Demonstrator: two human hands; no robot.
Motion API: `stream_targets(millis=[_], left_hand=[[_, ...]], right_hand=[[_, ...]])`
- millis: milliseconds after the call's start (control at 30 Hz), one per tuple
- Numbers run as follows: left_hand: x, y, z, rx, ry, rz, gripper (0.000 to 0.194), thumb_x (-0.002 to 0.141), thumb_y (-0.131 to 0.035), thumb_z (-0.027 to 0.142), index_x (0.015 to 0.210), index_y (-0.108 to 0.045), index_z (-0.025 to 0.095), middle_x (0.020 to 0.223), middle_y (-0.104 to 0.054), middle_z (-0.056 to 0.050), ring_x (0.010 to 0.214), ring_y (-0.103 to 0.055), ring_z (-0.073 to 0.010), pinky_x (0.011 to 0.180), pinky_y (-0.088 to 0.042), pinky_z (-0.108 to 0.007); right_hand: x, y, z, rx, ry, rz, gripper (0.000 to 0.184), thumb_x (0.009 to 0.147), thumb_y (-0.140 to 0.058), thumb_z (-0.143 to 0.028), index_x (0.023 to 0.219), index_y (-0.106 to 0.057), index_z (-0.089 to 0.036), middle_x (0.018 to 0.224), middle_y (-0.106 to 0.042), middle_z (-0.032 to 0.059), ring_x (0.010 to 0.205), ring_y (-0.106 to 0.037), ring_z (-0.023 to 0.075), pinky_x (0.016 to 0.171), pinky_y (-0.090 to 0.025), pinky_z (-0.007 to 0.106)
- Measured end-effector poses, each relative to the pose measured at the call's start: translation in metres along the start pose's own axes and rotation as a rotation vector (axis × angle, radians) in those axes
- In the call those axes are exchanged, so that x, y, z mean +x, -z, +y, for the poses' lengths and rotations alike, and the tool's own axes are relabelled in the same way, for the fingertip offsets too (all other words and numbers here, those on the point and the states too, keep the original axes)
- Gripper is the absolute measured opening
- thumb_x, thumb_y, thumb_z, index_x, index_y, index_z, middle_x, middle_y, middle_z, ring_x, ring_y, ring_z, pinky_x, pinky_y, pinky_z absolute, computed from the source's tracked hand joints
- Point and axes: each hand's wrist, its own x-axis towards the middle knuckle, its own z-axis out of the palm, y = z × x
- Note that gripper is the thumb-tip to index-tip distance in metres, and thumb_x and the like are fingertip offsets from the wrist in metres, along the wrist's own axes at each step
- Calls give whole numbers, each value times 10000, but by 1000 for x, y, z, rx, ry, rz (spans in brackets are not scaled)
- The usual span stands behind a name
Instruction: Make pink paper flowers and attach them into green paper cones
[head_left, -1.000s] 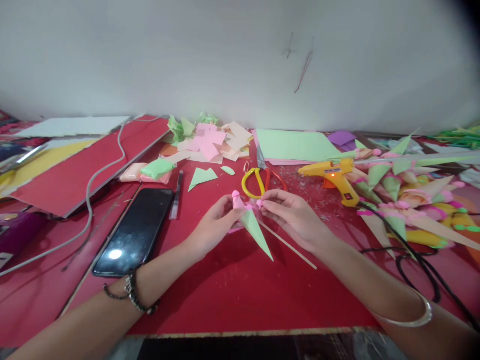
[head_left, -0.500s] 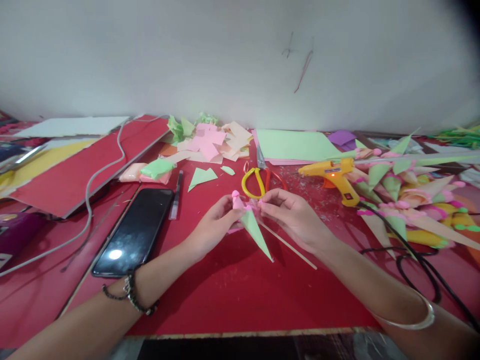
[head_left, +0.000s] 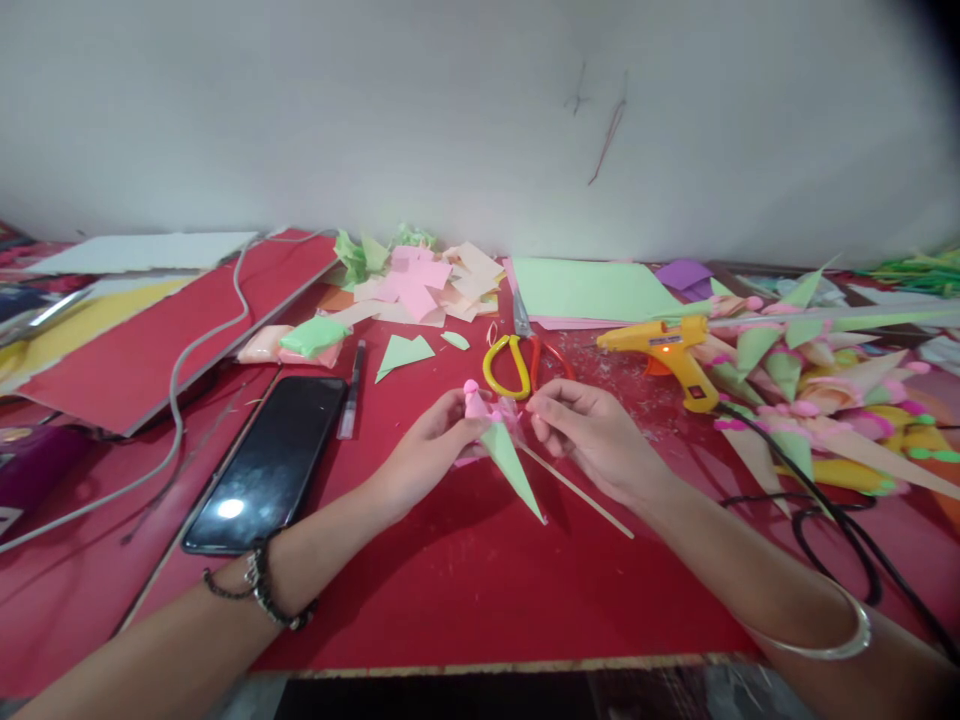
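Note:
My left hand is closed on a paper cone craft piece, light green towards its tip, with pink paper and small pink balls at its upper end. My right hand is just to its right, thumb and index fingertip pressed together. What sits in that pinch, if anything, is too small to make out. A thin wooden stick lies on the red table below my right hand. Beyond the hands are scissors with yellow and red handles. A small clear pink plastic piece shows between the hands.
A yellow glue gun with its light on lies at right, beside a pile of finished-looking paper cones. At left are a phone, a pen and clay packets. Paper scraps and green sheets lie behind.
My right hand has drawn slightly right, away from the cone, and its fingers have curled in more. My left hand and the cone have hardly moved.

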Motion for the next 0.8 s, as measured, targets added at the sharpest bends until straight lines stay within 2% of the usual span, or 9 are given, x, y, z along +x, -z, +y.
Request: stream_targets(millis=[100, 167, 267, 333, 500, 700, 800], left_hand=[[0, 0, -1, 0, 9, -2, 256, 763, -533, 312, 996, -515, 207, 976, -566, -29, 941, -545, -168, 842, -418, -303], [0, 1, -1, -4, 7, -7, 273, 763, -535, 320, 1014, -515, 213, 974, -574, -30, 942, -547, -171, 844, -417, -310], [0, 1, -2, -20, 5, -8, 285, 759, -540, 321, 1023, -517, 216, 976, -583, -30, 930, -554, -170, 842, -417, -312], [0, 1, -1, -24, 5, -4, 273, 759, -541, 313, 1012, -522, 214, 979, -580, -27, 919, -556, -163, 826, -422, -297], [0, 0, 0, -26, 1, -12, 216, 759, -539, 298, 954, -529, 205, 916, -566, -10, 877, -545, -136, 787, -427, -261], [0, 1, -1, -30, -3, -23, 195, 767, -526, 295, 942, -522, 208, 906, -554, -3, 883, -535, -133, 795, -423, -263], [0, 1, -1, -42, -1, -21, 177, 762, -530, 286, 919, -527, 203, 881, -558, -1, 857, -540, -126, 787, -421, -254]], right_hand=[[0, -1, -1, 11, -20, 4, 59, 696, -629, -230, 713, -641, -175, 570, -597, -33, 500, -527, 40, 516, -453, 164], [1, -1, 0, 31, -43, 4, 102, 693, -628, -216, 783, -662, -183, 644, -634, -15, 583, -567, 57, 609, -485, 192], [1, -1, 1, 61, -56, 9, 134, 704, -618, -217, 825, -665, -189, 745, -660, 3, 649, -589, 64, 663, -491, 205], [1, 0, 1, 62, -48, 2, 120, 714, -612, -227, 813, -663, -182, 723, -656, 3, 626, -584, 59, 638, -487, 195], [2, 1, 1, 53, -13, -21, 88, 730, -602, -246, 688, -619, -171, 566, -583, -35, 470, -501, 30, 464, -418, 154], [2, 2, 3, 34, -10, -14, 85, 711, -620, -246, 722, -631, -162, 604, -602, -16, 506, -520, 40, 480, -422, 157], [1, 2, 3, 29, -7, -22, 166, 732, -597, -291, 634, -584, -157, 529, -566, -36, 405, -465, 24, 390, -364, 147]])
